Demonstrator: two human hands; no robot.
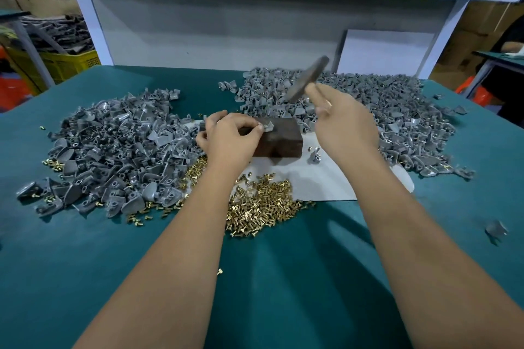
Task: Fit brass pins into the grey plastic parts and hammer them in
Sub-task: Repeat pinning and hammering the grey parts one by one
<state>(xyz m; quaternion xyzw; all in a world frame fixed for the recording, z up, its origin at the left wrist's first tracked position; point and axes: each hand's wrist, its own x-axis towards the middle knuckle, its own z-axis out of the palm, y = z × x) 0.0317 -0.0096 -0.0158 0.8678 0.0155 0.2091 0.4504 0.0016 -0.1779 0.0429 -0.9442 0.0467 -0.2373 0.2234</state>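
**Head view: hammer raised over a grey part held on the block**

Head camera looks down on a green bench [85, 249] strewn with work. The left hand [229, 136] rests on a dark brown block [280, 139] at the middle of the bench, its fingers curled, and pinches a single grey plastic part [268, 124] between thumb and forefinger so that the part sits on the block's top face. Whether a pin is seated in that part cannot be made out.

The right hand [344, 122] is raised above and to the right of the block, fingers wrapped round the handle of a hammer [307, 78]. The hammer is tilted up and away from the person, blurred, its head in the air above the far pile and well clear of the block.

The block stands on a pale sheet [326, 184] spread over the bench. A heap of brass pins [263, 207] lies on the near edge of that sheet and spills onto the green surface, just below the left wrist. A large pile of grey parts [113, 150] fills the left side of the bench, with stray pins mixed along its near edge. A second pile of grey parts [397, 122] spreads across the right and far side. One loose grey part [315, 156] lies on the sheet just right of the block, and another [496, 231] lies alone near the right edge of the bench.
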